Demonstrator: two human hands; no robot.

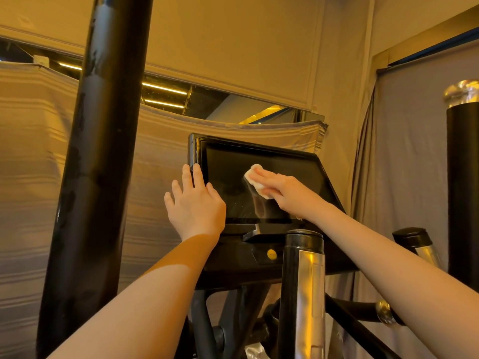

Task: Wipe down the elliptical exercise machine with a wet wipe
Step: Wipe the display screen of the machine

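Observation:
The elliptical's black console screen (pixel 285 167) tilts toward me at the centre of the head view. My right hand (pixel 282 190) presses a folded white wet wipe (pixel 255 180) flat against the middle of the glass, fingers straight over it. At the screen's left edge my left hand (pixel 194 200) rests with its fingers spread and extended, fingertips on the bezel. A wet smear shows on the glass below the wipe.
A thick black handle pole (pixel 101 151) rises at the left, close to me. A black and silver handlebar post (pixel 303 281) stands below the console, with another black post (pixel 462 177) at the right. Grey cloth (pixel 31 177) drapes the walls. A yellow button (pixel 272 254) sits under the screen.

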